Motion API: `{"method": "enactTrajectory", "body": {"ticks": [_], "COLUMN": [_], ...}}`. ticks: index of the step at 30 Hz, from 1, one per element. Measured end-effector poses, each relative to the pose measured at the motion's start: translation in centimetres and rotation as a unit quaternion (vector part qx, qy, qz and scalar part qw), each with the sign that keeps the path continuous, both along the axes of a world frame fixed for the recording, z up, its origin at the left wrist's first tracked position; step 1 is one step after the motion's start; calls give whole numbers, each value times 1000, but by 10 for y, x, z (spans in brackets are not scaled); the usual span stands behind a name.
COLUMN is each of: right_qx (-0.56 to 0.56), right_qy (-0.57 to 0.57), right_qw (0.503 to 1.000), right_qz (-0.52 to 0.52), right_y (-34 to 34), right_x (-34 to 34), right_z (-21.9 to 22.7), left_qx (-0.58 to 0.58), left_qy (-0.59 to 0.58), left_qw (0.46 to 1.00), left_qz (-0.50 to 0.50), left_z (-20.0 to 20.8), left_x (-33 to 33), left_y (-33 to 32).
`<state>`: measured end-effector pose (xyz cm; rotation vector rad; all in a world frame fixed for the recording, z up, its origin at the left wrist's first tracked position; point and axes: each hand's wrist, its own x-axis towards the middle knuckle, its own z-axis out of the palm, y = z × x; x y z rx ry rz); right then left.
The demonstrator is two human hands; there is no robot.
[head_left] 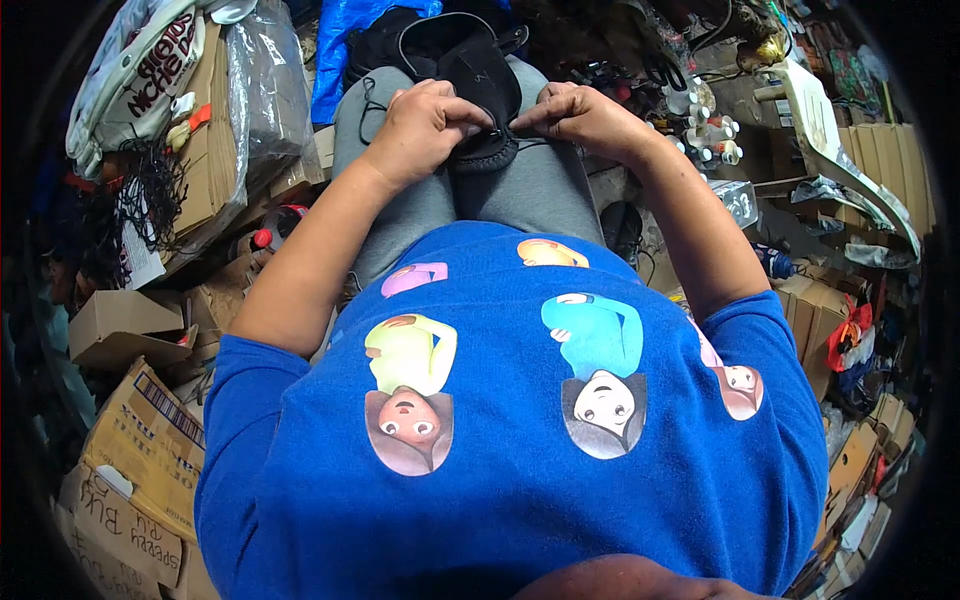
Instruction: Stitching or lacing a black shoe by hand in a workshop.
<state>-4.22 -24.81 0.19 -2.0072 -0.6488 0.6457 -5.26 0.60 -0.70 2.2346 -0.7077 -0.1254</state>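
A black shoe (484,88) lies lengthwise on my lap between my thighs, its rounded, ridged end toward me. My left hand (425,122) is closed, thumb and forefinger pinched together at the shoe's near part. From the other side my right hand (570,112) pinches at the same spot, its fingertips a little apart from the left ones. A tiny pale glint shows between the fingertips, too small to name. A thin black cord (372,108) loops over my left thigh beside the left hand. Grey trousers (400,220) cover my legs under the shoe.
Cardboard boxes (125,330) crowd the left side, with a plastic-wrapped carton (265,90) and a white printed bag (140,85) farther off. Several small bottles (712,140) stand right of my right hand. A white plastic chair part (815,120) lies beyond them.
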Motion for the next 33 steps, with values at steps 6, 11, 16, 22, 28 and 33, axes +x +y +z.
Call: {"method": "enactTrajectory", "body": {"ticks": [6,11,16,22,28,33], "right_qx": [-40,-16,-36,-13,-9,8], "right_qy": [-22,-14,-55,-3,25,38], "right_qw": [999,998,995,997,998,998], "right_qz": [-13,-62,-74,-79,-63,-55], "right_y": [-4,-1,0,-1,-2,-5], "right_x": [-11,-22,-22,-18,-15,-12], "right_z": [-6,-7,-7,-3,-2,-4], "left_qx": [21,65,12,55,56,56], "left_qy": [-89,-94,-131,-117,-99,-97], "left_qw": [996,992,990,991,993,994], "left_qz": [16,62,56,28,14,17], "left_z": [0,1,-7,-3,-2,-2], "left_x": [-24,-32,-30,-23,-20,-19], "left_y": [5,4,6,10,12,13]}}
